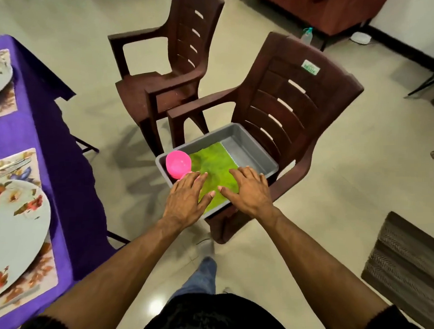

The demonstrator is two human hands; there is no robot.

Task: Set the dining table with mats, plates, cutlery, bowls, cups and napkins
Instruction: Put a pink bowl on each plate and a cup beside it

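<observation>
A grey tray (255, 150) sits on the seat of a brown plastic chair (295, 105). In it lie a green napkin (216, 164) and a pink cup (178, 164) tipped on its side at the tray's left end. My left hand (187, 197) hovers with straight fingers over the tray's near left corner, fingertips close to the pink cup. My right hand (248, 187) is spread flat over the napkin's near right part. At the left, the table under a purple cloth (63, 169) carries floral mats (16, 166) with white plates (16, 225).
A second brown chair (173, 67) stands behind the first. A striped doormat (409, 263) lies on the floor at the right. A dark sofa (328, 7) and a bottle (307, 35) are at the back. Beige tiled floor surrounds the chairs.
</observation>
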